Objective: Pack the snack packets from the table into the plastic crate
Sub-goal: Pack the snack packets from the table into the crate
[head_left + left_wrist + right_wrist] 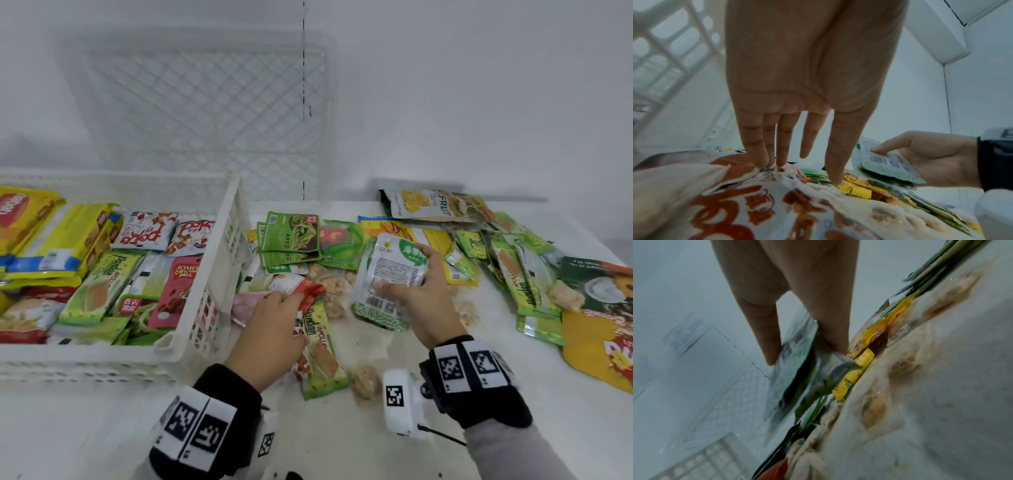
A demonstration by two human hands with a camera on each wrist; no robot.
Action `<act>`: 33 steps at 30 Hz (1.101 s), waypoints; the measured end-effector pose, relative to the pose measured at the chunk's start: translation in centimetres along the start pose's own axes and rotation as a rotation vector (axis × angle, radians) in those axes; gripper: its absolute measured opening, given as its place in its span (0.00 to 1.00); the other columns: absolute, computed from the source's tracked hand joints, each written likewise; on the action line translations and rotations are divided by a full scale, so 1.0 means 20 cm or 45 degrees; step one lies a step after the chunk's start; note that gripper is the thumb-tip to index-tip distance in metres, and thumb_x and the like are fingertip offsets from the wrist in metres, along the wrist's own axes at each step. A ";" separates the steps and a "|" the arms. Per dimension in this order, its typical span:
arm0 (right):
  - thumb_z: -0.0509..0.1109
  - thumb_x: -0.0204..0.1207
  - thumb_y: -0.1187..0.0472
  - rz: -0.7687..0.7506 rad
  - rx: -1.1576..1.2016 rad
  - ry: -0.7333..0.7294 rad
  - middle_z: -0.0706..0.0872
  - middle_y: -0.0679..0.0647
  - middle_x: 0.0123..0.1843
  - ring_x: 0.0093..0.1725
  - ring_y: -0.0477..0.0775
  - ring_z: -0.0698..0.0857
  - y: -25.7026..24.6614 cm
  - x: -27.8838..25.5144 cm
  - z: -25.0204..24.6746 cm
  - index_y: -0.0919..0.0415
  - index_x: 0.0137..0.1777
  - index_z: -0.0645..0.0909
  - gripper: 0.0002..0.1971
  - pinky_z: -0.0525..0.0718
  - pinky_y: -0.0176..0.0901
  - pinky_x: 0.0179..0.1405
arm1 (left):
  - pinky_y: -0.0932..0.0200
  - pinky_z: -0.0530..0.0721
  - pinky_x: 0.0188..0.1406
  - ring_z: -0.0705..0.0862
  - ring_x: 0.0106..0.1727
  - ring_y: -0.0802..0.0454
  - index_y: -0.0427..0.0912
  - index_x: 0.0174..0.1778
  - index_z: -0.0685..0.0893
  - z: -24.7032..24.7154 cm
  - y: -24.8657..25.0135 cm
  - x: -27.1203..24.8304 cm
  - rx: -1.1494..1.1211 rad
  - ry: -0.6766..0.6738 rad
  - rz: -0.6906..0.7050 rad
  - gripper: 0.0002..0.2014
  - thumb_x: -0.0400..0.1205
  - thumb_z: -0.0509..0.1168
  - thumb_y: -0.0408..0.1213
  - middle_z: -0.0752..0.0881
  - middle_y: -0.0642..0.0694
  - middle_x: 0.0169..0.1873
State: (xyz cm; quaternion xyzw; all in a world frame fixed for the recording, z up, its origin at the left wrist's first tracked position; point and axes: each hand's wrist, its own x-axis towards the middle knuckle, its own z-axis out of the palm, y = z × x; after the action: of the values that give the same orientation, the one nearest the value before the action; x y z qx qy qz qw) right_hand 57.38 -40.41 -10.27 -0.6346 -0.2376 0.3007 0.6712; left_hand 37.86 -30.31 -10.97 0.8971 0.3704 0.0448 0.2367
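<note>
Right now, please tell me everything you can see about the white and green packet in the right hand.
The white and green packet is a flat, glossy plastic pouch: white label face with small print and a barcode, a green round mark on top, green pattern at its lower edge. The right hand holds it tilted above the snack pile on the table, thumb on the face, fingers behind. It looks sealed.

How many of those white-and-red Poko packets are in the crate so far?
2. Both lie side by side at the far edge of the plastic crate: the left Poko packet, and the right Poko packet nearer the crate's right wall. Others may be buried beneath.
</note>
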 end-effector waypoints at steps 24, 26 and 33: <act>0.72 0.63 0.86 0.185 0.136 0.044 0.84 0.64 0.60 0.58 0.64 0.84 0.00 0.03 0.07 0.66 0.67 0.71 0.33 0.82 0.64 0.59 | 0.50 0.74 0.39 0.68 0.64 0.40 0.39 0.59 0.70 0.09 0.22 -0.12 0.618 -0.220 0.057 0.17 0.75 0.61 0.25 0.66 0.36 0.62; 0.72 0.63 0.86 0.181 0.122 0.032 0.85 0.64 0.58 0.57 0.65 0.85 0.00 0.03 0.07 0.64 0.63 0.74 0.30 0.83 0.65 0.58 | 0.56 0.69 0.28 0.78 0.53 0.41 0.41 0.49 0.80 0.04 0.25 -0.12 0.658 -0.257 0.008 0.17 0.65 0.72 0.28 0.77 0.37 0.51; 0.72 0.62 0.85 0.220 0.114 0.007 0.87 0.65 0.55 0.55 0.68 0.86 0.02 0.06 0.07 0.69 0.63 0.76 0.28 0.82 0.70 0.57 | 0.51 0.71 0.37 0.73 0.57 0.43 0.43 0.51 0.70 0.06 0.19 -0.07 0.439 -0.036 0.059 0.15 0.75 0.60 0.20 0.72 0.43 0.54</act>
State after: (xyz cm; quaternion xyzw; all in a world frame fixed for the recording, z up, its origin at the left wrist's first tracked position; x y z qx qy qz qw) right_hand 57.20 -38.68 -10.58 -0.6229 -0.1662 0.3661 0.6711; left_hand 39.58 -33.96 -10.10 0.9332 0.3484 -0.0266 0.0834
